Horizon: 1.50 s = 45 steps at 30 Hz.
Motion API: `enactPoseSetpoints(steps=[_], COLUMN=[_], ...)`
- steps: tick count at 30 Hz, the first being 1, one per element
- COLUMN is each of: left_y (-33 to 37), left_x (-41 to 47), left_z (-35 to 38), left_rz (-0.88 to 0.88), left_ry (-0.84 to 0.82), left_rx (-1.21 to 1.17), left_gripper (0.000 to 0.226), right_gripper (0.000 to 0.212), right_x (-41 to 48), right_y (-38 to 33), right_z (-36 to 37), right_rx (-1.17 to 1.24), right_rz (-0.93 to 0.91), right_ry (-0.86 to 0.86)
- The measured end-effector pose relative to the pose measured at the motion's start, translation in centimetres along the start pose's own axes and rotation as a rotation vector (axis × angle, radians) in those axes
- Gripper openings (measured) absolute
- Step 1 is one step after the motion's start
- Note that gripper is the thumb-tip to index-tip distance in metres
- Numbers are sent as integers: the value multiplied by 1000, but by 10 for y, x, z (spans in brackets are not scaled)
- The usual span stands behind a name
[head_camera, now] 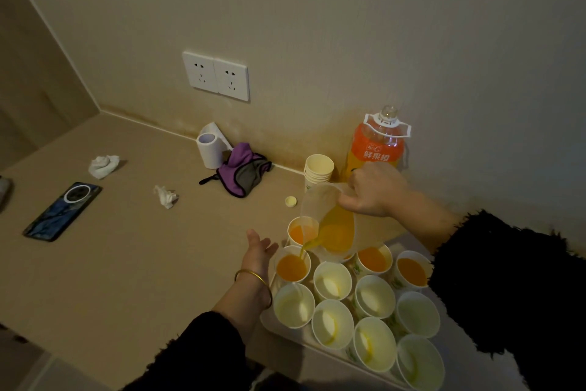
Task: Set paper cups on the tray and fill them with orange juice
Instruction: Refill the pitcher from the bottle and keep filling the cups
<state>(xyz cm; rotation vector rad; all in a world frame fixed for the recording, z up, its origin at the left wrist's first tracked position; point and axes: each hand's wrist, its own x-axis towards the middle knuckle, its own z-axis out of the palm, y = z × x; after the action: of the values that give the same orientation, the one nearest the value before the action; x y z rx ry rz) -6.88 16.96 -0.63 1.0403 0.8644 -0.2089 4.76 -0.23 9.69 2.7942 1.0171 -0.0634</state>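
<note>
In the head view, the right hand [374, 191] grasps a clear plastic pouring jug [329, 226] by its upper right side, fingers curled around it. The jug is above the far part of the flat white tray [301, 340]. Its long axis leans far from upright, and the pouring lip is its lowest part, pointing down and to the left. The orange juice inside lies against this low side, and a thin stream falls into a white paper cup [292, 267] on the left edge of the tray. Three other cups in the far rows also hold juice; the nearer cups show pale insides.

The left hand [258, 252], with a gold bangle [253, 283] on the wrist, is released, with fingers straight, just beside this cup; I cannot tell if it touches.

Behind the tray, a big orange juice bottle [377, 149] stands upright at the wall without cap, beside a stack of paper cups [318, 168]. A small yellow cap [290, 201] lies on the beige counter [142, 264], and a dark phone [61, 211] lies well apart to the left.
</note>
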Motion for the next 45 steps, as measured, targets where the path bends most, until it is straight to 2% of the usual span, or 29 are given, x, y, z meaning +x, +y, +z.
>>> enactPoseSetpoints(steps=[7,21,28,35,40,45], left_y=[-1,-8,-14,-22,-29,-32], left_x=[7,20,22,14,12,9], left_z=[1,8,18,33,39,44], left_rz=[2,20,9,11,14,16], left_ry=[-3,-16,-31,-75,-82,-93], left_rx=[5,23,46,92,105,96], left_gripper=[70,73,75,74,73,72], right_gripper=[46,58,46,56,57,70], right_x=[0,-9,-25,-46,-57,-60], right_y=[1,14,28,41,47,52], right_z=[0,-4,-11,-14,-9,2], right_rx=[24,99,110,46,50,61], right_rz=[-9,41,62,40,28,35], right_ry=[5,63,52,76,57,67])
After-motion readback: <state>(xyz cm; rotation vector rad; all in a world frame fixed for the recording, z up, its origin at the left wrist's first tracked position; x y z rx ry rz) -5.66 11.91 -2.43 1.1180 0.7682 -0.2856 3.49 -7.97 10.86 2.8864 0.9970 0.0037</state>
